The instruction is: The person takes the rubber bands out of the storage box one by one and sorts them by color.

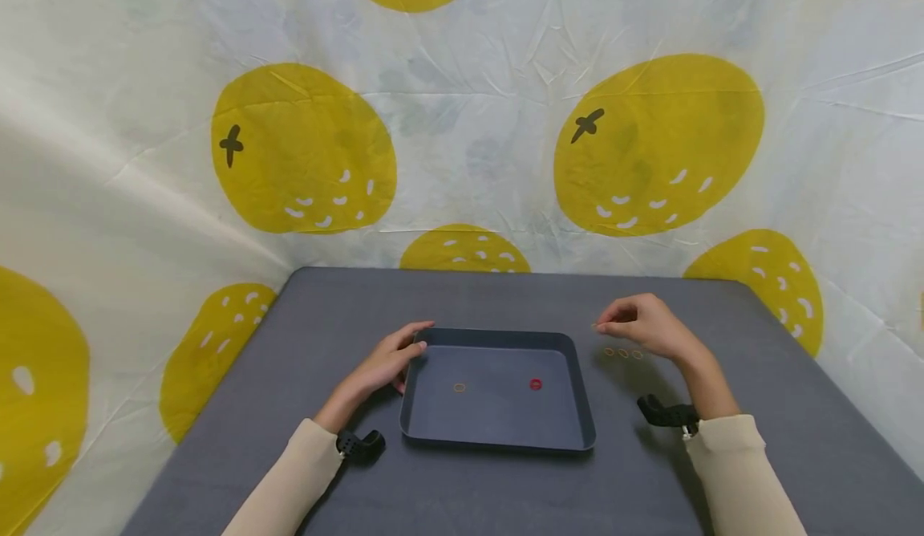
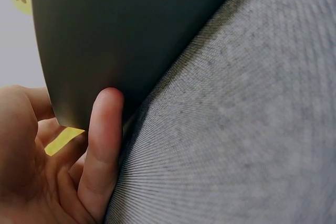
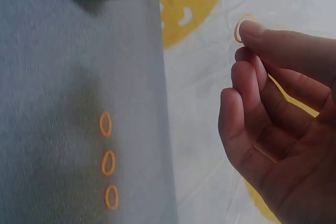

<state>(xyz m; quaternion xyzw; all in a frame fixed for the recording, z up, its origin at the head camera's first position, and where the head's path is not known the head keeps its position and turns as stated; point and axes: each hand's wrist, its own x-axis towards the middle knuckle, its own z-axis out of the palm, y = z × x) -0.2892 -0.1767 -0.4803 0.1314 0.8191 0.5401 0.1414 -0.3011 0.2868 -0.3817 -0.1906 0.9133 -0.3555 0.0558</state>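
Observation:
A dark grey rectangular tray [image 1: 498, 420] lies on the table. My left hand [image 1: 386, 361] grips its far left corner, the thumb over the rim and fingers against the outer wall [image 2: 79, 51]. Inside the tray are an orange rubber band [image 1: 455, 388] at left and a small red ring-shaped item [image 1: 536, 384] at right. Beyond the tray's right side, my right hand [image 1: 645, 326] is raised above the table. Its thumb and forefinger pinch another small orange rubber band [image 3: 236, 33]. Three similar orange bands [image 3: 108, 162] lie in a row on the table below that hand.
The grey cloth-covered table [image 1: 505, 492] reaches back to a white curtain [image 1: 469, 143] printed with large yellow fruit. A black wrist strap mount [image 1: 361, 444] is on the left wrist, and a matching mount [image 1: 666, 413] is on the right.

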